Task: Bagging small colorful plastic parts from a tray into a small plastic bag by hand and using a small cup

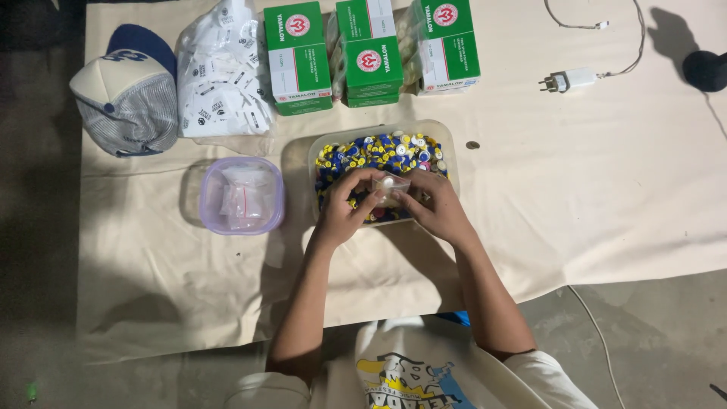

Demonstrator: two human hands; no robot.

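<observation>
- Closest in, the left hand [344, 208] and right hand [433, 204] meet over the clear tub [447, 140] — both pinching one small clear bag [390, 188] between the fingertips, seemingly with a white piece inside.
- Under them the tub of blue, yellow and white buttons [379, 151] looks nearly full, so most sorting seems left.
- To the left, a purple-rimmed container [241, 195] holds just a few finished bags.
- Farther back — green boxes [371, 53], a sack of white packets [223, 72], a cap [129, 91].

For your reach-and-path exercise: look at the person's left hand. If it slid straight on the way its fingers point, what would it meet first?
The left hand points up and right, so it meets the small clear bag it already pinches together with the right hand, above the tub of coloured caps. Depth is uncertain.
</observation>
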